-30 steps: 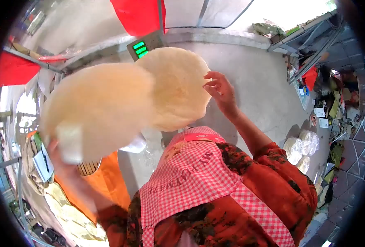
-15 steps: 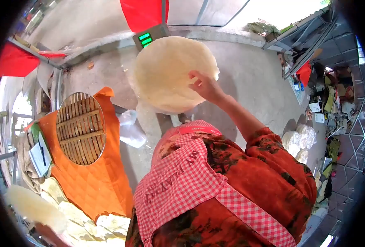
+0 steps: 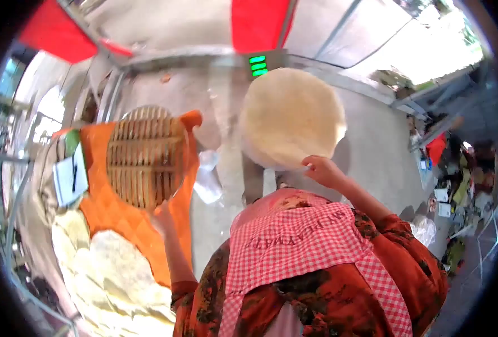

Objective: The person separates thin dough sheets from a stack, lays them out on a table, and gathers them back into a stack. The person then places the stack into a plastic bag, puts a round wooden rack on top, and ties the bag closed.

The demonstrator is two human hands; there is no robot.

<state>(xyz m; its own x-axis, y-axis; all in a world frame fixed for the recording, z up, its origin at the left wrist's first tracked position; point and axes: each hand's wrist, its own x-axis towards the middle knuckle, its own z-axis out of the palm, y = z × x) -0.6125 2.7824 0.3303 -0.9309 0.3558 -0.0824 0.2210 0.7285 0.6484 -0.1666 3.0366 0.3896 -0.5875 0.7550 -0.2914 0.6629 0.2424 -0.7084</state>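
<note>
A large, pale round sheet (image 3: pixel 294 118) lies in front of me, just below a green-lit display. My right hand (image 3: pixel 323 170) is at its lower right edge, fingers pinched on the rim. To the left, my left hand (image 3: pixel 161 216) is at the lower edge of a round slatted wooden rack (image 3: pixel 146 157), its blurred fingers closed on the edge. The rack lies over an orange quilted cloth (image 3: pixel 108 209), and a second round rim shows behind its top. Nearer me at lower left, a pale round sheet (image 3: pixel 121 259) tops other pale sheets.
The green-lit display (image 3: pixel 258 66) stands behind the large sheet. A clear plastic bag (image 3: pixel 208 177) is between the cloth and that sheet. A notepad with a pen (image 3: pixel 70 177) lies at far left. Wrapped bundles (image 3: pixel 423 230) and clutter are on the right.
My left hand has let go of its sheet, which now lies on the pile, and has moved to the rack. My right hand has shifted to the sheet's lower edge. The view has turned.
</note>
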